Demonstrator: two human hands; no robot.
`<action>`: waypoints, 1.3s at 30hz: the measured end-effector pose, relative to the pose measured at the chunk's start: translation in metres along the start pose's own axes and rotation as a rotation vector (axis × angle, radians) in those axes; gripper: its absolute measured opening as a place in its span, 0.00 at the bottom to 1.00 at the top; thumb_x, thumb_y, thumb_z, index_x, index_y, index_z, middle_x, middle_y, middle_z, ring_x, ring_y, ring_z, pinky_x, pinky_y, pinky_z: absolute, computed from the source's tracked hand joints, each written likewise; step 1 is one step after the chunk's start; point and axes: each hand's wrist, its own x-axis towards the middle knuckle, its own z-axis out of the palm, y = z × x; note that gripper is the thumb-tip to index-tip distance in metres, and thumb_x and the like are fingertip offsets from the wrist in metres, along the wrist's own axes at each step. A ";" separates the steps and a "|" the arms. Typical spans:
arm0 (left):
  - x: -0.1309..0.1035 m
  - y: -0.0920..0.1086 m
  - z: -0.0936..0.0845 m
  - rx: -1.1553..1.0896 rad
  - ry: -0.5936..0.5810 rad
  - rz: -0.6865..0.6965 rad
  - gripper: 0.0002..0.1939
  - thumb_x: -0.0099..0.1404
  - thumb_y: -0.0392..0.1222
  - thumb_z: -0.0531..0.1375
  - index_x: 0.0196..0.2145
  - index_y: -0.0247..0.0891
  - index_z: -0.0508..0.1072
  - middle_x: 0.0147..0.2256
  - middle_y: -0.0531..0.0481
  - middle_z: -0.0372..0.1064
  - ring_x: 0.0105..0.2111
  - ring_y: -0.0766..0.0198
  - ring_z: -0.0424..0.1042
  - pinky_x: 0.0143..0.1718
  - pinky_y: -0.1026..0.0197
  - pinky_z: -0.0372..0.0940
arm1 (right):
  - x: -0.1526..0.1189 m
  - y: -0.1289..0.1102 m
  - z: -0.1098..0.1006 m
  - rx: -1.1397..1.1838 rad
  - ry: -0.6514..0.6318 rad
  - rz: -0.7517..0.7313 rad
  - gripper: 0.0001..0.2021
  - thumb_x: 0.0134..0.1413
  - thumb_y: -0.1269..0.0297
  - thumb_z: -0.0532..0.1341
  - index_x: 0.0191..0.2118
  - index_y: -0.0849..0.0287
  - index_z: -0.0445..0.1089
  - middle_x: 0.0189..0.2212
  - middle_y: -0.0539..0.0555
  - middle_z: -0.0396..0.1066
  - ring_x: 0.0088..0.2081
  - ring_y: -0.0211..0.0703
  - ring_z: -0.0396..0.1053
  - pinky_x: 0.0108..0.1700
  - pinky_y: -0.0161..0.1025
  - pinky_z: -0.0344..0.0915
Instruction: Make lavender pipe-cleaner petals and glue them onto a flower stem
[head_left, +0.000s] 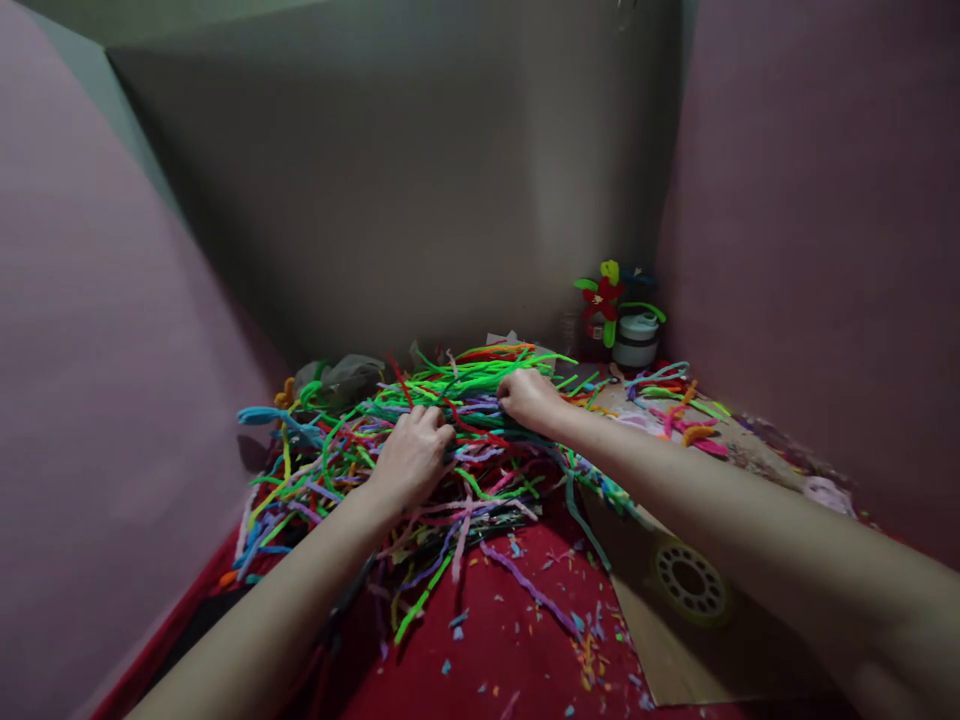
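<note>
While hands (415,450) among pipe-cleaners (480,378), lidded container (636,346) beyond.

Stems (480,378) in neon green, purple, pink, teal — a multicoloured tangle; cloth (495,600) plain deep red; side walls (810,250) mauve-pink; flower (601,298) red — yellow-green beside it.

Pink walls (810,250) flank a dim grey wall (375,200) with a paler vertical band of light.

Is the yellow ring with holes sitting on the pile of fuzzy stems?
No, the yellow ring lies on the brown board, to the right of the fuzzy stem pile.
</note>
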 end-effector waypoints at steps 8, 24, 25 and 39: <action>0.002 -0.009 0.004 -0.021 0.000 -0.122 0.15 0.63 0.36 0.49 0.44 0.37 0.70 0.38 0.43 0.73 0.40 0.57 0.71 0.40 0.57 0.59 | 0.001 -0.006 0.000 -0.091 -0.004 -0.013 0.14 0.46 0.74 0.55 0.37 0.62 0.76 0.38 0.64 0.75 0.42 0.52 0.72 0.38 0.38 0.64; -0.008 0.001 0.009 0.124 -0.041 -0.087 0.11 0.61 0.36 0.51 0.35 0.37 0.73 0.41 0.38 0.68 0.42 0.48 0.64 0.38 0.52 0.57 | 0.010 0.017 0.003 -0.071 0.072 -0.071 0.14 0.53 0.67 0.51 0.42 0.55 0.72 0.38 0.55 0.74 0.42 0.47 0.70 0.40 0.36 0.61; -0.010 0.003 0.009 0.121 -0.045 -0.070 0.11 0.61 0.37 0.51 0.36 0.37 0.73 0.42 0.39 0.67 0.43 0.48 0.63 0.39 0.52 0.57 | 0.010 0.018 0.003 -0.078 0.064 -0.076 0.14 0.53 0.67 0.52 0.41 0.55 0.72 0.37 0.55 0.75 0.42 0.47 0.70 0.39 0.36 0.61; -0.016 0.016 0.004 0.024 0.012 -0.069 0.13 0.62 0.36 0.52 0.44 0.34 0.69 0.39 0.40 0.69 0.41 0.52 0.66 0.42 0.52 0.58 | -0.010 0.009 -0.003 -0.269 -0.019 -0.198 0.15 0.55 0.66 0.50 0.38 0.58 0.74 0.38 0.60 0.75 0.40 0.50 0.71 0.38 0.38 0.62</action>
